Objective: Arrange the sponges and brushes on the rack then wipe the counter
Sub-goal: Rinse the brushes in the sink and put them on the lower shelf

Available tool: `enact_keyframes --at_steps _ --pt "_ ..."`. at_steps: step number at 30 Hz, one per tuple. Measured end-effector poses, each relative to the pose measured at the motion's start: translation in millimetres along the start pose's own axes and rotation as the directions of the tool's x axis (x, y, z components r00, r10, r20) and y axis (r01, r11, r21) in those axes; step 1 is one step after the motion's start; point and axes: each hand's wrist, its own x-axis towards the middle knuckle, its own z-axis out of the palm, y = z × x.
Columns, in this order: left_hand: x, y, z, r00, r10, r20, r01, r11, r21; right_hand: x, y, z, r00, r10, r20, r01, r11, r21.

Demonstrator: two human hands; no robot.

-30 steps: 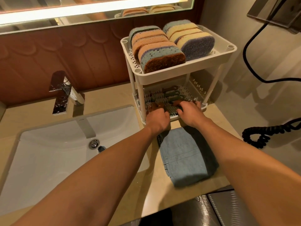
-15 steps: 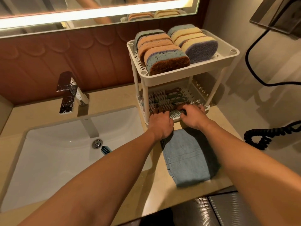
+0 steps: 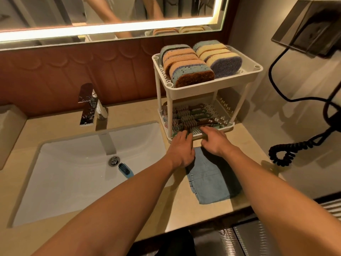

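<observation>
A white two-tier rack (image 3: 203, 93) stands on the beige counter (image 3: 184, 217) right of the sink. Several sponges (image 3: 191, 71) stand on edge in two rows on its top tier. Several brushes (image 3: 186, 117) lie side by side on the lower tier. A pale-bristled brush (image 3: 197, 131) lies along that tier's front edge. My left hand (image 3: 181, 150) touches its left end and my right hand (image 3: 214, 139) rests on its right part, fingers fairly straight. A blue brush (image 3: 126, 170) lies in the sink by the drain. A folded blue towel (image 3: 208, 180) lies on the counter under my wrists.
The white sink basin (image 3: 73, 172) with a chrome faucet (image 3: 88, 104) fills the left. A black coiled cord (image 3: 284, 152) hangs at the right by the wall. A lit mirror runs along the back. The counter's front edge is close below the towel.
Both hands have drawn back slightly from inside the lower tier to its front edge. The view has shifted, and the blue brush in the sink now shows beside my left arm.
</observation>
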Motion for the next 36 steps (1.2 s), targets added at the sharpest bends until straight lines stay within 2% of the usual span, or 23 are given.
enact_keyframes --at_steps 4,11,19,23,26,36 --pt "-17 -8 0 0.999 0.009 0.037 -0.011 0.999 0.036 -9 -6 3 1.000 0.008 0.009 -0.007 0.997 -0.078" --pt "-41 -14 -14 0.997 0.019 0.074 -0.018 1.000 -0.006 -28 -23 1 0.999 0.027 0.024 -0.025 0.998 -0.061" --pt "-71 -31 -16 0.997 -0.044 0.066 0.046 0.999 -0.030 -55 -66 17 0.998 -0.069 -0.002 0.068 0.997 -0.022" --pt "-96 -55 -18 0.989 -0.092 0.113 0.093 0.996 -0.003 -67 -93 33 0.990 -0.129 -0.056 0.131 0.991 0.016" --pt "-114 -77 -17 0.985 -0.131 0.116 0.131 0.991 0.009 -70 -112 51 0.987 -0.157 -0.033 0.159 0.986 0.054" --pt "-152 -144 -12 0.972 -0.226 0.071 0.227 0.974 -0.018 -52 -166 87 0.966 -0.251 0.068 0.250 0.968 0.025"
